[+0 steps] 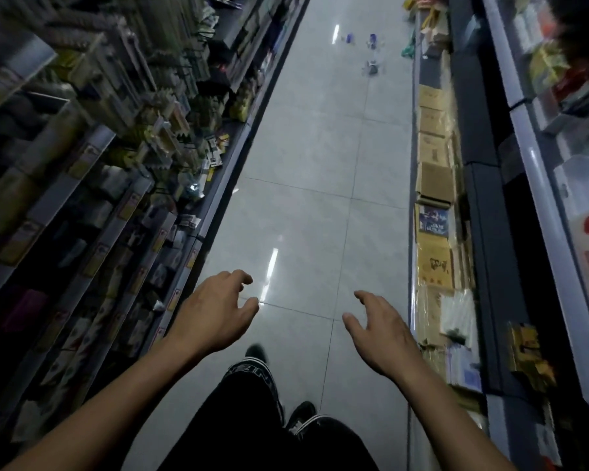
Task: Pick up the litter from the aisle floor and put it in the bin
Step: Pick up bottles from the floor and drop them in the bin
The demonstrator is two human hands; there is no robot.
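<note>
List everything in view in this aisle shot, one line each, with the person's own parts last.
litter: about three small pieces, blue and grey, far up the aisle floor; blurred
floor: one, pale grey glossy tiles, centre
left shelving: one run, packed with small hanging goods, blurred
cardboard boxes: a row, tan and yellow, low along the right shelving
right shelving: one run, mixed packaged goods
bin: none in view
trousers: black, bottom centre
shoes: two, dark
left hand: empty, fingers loosely curled
right hand: empty, fingers loosely curled
</note>
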